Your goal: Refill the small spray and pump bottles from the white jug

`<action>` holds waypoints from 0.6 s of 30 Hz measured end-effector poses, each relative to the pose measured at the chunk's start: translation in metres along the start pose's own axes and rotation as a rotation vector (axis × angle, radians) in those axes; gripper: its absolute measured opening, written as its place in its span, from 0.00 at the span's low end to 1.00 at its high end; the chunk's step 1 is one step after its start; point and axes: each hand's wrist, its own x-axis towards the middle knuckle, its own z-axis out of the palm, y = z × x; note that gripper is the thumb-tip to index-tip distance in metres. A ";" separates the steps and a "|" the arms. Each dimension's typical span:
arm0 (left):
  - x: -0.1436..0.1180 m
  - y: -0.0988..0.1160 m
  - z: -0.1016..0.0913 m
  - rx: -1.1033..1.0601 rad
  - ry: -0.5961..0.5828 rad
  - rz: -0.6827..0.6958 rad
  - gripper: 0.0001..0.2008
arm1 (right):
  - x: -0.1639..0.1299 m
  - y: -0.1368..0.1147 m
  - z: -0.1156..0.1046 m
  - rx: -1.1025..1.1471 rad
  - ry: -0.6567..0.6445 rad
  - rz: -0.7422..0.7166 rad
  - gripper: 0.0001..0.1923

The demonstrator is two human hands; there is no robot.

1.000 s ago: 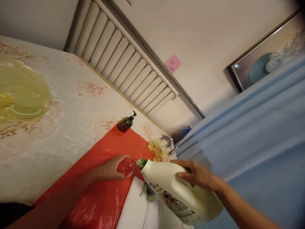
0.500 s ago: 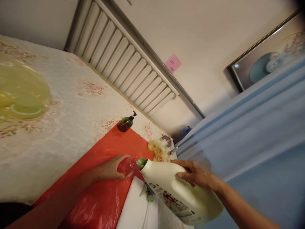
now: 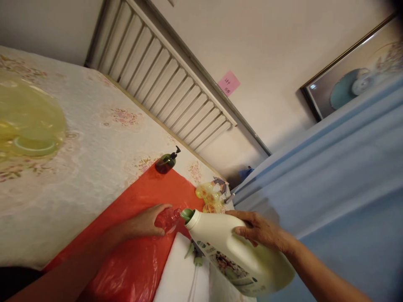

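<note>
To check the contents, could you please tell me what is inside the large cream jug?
In the jug, held by the right hand, only a green spout shows. Anything deeper is hidden by its walls.

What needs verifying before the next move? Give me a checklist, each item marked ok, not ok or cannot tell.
1. Right hand gripping the cream jug: ok.
2. Left hand holding the clear bottle: ok.
3. Jug tilted, green spout towards the bottle: ok.
4. Spout touching the bottle: cannot tell; they look close.
5. Liquid level inside the bottle: cannot tell.
6. Trigger sprayer head and dark green pump bottle away from both hands: ok.
</note>
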 end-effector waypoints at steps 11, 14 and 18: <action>-0.001 0.004 0.000 0.000 -0.002 -0.001 0.42 | 0.000 0.003 -0.001 0.026 -0.014 -0.018 0.30; 0.000 0.001 0.000 -0.032 -0.001 0.037 0.41 | -0.001 0.001 -0.001 0.016 -0.006 -0.012 0.30; 0.002 -0.005 0.002 -0.049 0.009 0.051 0.41 | 0.001 -0.001 -0.001 0.006 -0.002 -0.013 0.29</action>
